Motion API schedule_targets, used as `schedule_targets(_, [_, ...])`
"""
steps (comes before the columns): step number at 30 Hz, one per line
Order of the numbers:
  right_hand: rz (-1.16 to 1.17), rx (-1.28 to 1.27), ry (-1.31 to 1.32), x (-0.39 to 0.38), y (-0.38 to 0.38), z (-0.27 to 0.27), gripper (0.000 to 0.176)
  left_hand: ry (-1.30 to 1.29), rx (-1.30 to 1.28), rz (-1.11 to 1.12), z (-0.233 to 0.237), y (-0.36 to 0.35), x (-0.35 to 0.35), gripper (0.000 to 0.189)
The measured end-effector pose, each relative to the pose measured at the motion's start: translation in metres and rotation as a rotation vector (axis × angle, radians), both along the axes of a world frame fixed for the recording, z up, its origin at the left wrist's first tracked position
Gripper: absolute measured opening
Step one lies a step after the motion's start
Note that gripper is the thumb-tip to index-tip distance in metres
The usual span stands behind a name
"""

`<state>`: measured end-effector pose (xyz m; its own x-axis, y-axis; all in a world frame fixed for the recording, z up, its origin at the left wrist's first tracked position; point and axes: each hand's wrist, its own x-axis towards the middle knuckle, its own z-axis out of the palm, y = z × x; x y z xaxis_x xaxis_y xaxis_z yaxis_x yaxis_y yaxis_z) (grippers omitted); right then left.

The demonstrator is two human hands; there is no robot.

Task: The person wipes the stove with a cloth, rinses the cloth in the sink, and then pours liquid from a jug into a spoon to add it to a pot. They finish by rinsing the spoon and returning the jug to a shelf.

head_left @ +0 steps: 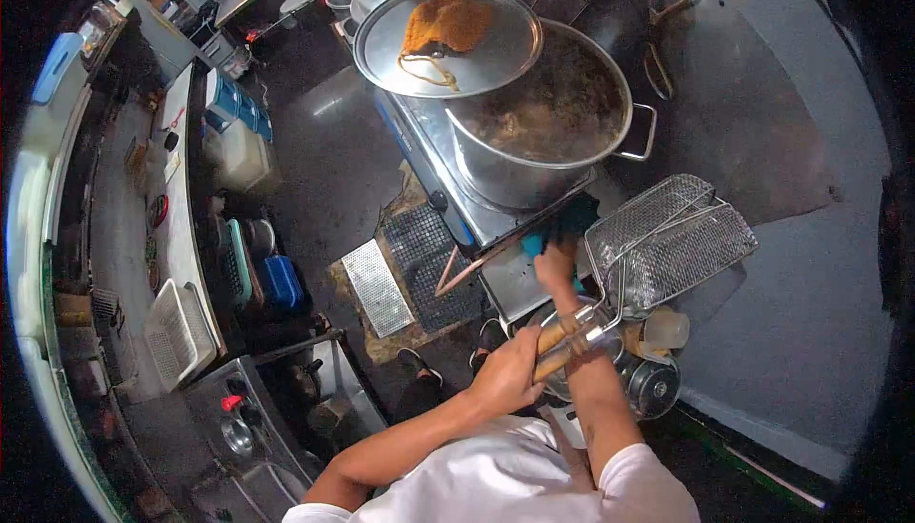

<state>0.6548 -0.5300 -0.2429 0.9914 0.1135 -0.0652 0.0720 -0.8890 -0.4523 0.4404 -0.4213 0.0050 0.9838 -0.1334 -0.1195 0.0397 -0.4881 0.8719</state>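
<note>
My left hand (510, 370) is closed around the wooden handles of two wire fry baskets (681, 251), held together. Their mesh ends reach out to the right, beside the stove. Below the handles, my right hand (555, 267) reaches in by the stove's front corner. Its fingers look closed on a turquoise cloth (532, 245), though they are partly hidden. Just beyond stands a large steel pot (515, 172) of dark brown liquid on the stove (434, 156). A steel lid (381, 61) overlaps the pot's left side, with an orange mesh bag (443, 25) on it.
Under the basket handles, metal vessels and a round dark appliance (656, 388) crowd the floor area. A grey wall (791, 304) bounds the right. On the left runs a shelf with a white basket (181, 332) and blue containers (281, 280). A perforated floor plate (378, 287) lies near my feet.
</note>
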Motion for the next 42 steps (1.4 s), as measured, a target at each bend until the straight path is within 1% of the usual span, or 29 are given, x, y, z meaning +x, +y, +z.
schedule_targets(1, [0.078, -0.123, -0.215, -0.003, 0.009, -0.024, 0.073, -0.01, 0.003, 0.0, 0.001, 0.001, -0.002, 0.084])
schedule_targets(2, [0.075, -0.119, -0.217, -0.012, 0.02, -0.016, 0.073, -0.02, 0.007, -0.002, 0.002, 0.003, -0.004, 0.084])
schedule_targets(4, [0.182, -0.205, -0.083, -0.036, 0.04, 0.009, 0.075, 0.023, 0.017, -0.003, 0.006, 0.008, -0.006, 0.084])
schedule_targets(5, [0.195, -0.234, -0.109, -0.043, 0.045, -0.004, 0.069, 0.017, 0.011, -0.001, 0.002, 0.011, -0.008, 0.082])
schedule_targets(6, [0.19, -0.235, -0.104, -0.052, 0.045, -0.011, 0.069, 0.013, 0.003, -0.005, 0.0, 0.012, -0.012, 0.08])
schedule_targets(7, [0.249, -0.234, -0.151, -0.059, 0.044, -0.017, 0.064, 0.011, 0.001, -0.011, -0.004, 0.013, -0.014, 0.08])
schedule_targets(9, [0.33, -0.225, -0.266, -0.076, 0.042, -0.013, 0.05, 0.006, 0.03, -0.01, -0.008, 0.015, -0.015, 0.084])
schedule_targets(10, [0.329, -0.229, -0.278, -0.079, 0.039, -0.006, 0.05, -0.006, 0.029, -0.009, -0.008, 0.015, -0.016, 0.084])
schedule_targets(12, [0.44, 0.141, 0.117, -0.081, 0.034, 0.003, 0.049, 0.002, 0.056, -0.011, -0.005, 0.019, -0.017, 0.083])
schedule_targets(13, [0.426, 0.581, 0.026, -0.079, 0.029, 0.011, 0.047, -0.009, 0.057, -0.005, -0.003, 0.021, -0.016, 0.083])
schedule_targets(14, [0.256, 0.535, 0.071, -0.077, 0.024, -0.008, 0.046, 0.011, 0.038, -0.007, 0.0, 0.023, -0.017, 0.083])
schedule_targets(16, [0.073, 0.469, 0.381, -0.052, 0.002, 0.051, 0.05, 0.034, 0.017, 0.0, 0.005, 0.026, -0.017, 0.083])
schedule_targets(18, [-0.049, 0.664, 0.334, -0.029, -0.012, 0.092, 0.038, 0.07, -0.003, -0.029, 0.011, 0.028, -0.014, 0.083])
schedule_targets(19, [-0.05, 0.665, 0.342, -0.031, -0.015, 0.086, 0.038, 0.078, -0.003, -0.028, 0.012, 0.028, -0.014, 0.083])
schedule_targets(21, [-0.005, 0.316, 0.176, -0.034, -0.021, 0.062, 0.045, 0.044, -0.013, -0.025, 0.015, 0.028, -0.012, 0.084])
schedule_targets(24, [0.071, -0.209, -0.079, -0.035, -0.02, 0.009, 0.066, 0.051, 0.01, -0.042, 0.022, 0.029, -0.009, 0.084])
schedule_targets(25, [0.036, 0.11, 0.058, -0.043, -0.003, -0.016, 0.075, 0.057, 0.009, -0.046, 0.022, 0.029, -0.01, 0.084])
schedule_targets(26, [0.017, -0.085, 0.021, -0.054, 0.025, -0.021, 0.076, 0.041, 0.009, -0.044, 0.02, 0.029, -0.009, 0.084])
schedule_targets(27, [0.134, -0.17, -0.223, -0.06, 0.04, -0.013, 0.068, 0.023, 0.009, -0.041, 0.02, 0.029, -0.008, 0.084])
schedule_targets(28, [0.132, -0.17, -0.223, -0.065, 0.055, -0.014, 0.068, 0.024, 0.01, -0.043, 0.02, 0.029, -0.007, 0.084])
schedule_targets(30, [0.337, -0.083, -0.106, -0.073, 0.077, -0.013, 0.052, 0.039, 0.032, -0.078, 0.022, 0.033, -0.005, 0.084])
schedule_targets(31, [0.33, -0.085, -0.106, -0.077, 0.075, -0.01, 0.052, 0.038, 0.03, -0.085, 0.02, 0.033, -0.005, 0.084])
schedule_targets(33, [0.448, 0.008, -0.176, -0.093, 0.062, -0.003, 0.038, 0.047, 0.023, -0.061, 0.018, 0.032, -0.006, 0.084])
schedule_targets(34, [0.445, 0.004, -0.186, -0.095, 0.053, -0.001, 0.038, 0.037, 0.023, -0.064, 0.019, 0.032, -0.006, 0.084])
schedule_targets(36, [0.616, -0.096, -0.074, -0.096, 0.023, -0.001, 0.028, 0.012, 0.049, -0.066, 0.023, 0.033, -0.008, 0.083])
schedule_targets(37, [0.631, -0.069, -0.175, -0.09, 0.006, -0.008, 0.021, 0.007, 0.049, -0.066, 0.026, 0.033, -0.008, 0.083])
schedule_targets(38, [0.624, -0.146, -0.246, -0.085, -0.009, -0.013, 0.02, 0.002, 0.039, -0.053, 0.029, 0.033, -0.007, 0.08])
schedule_targets(40, [0.629, -0.235, -0.168, -0.053, -0.032, 0.026, 0.021, -0.01, 0.028, -0.038, 0.032, 0.035, -0.008, 0.077])
schedule_targets(42, [-0.004, -0.269, -0.095, 0.01, -0.067, -0.146, 0.021, 0.034, 0.044, -0.053, 0.031, 0.036, -0.01, 0.081])
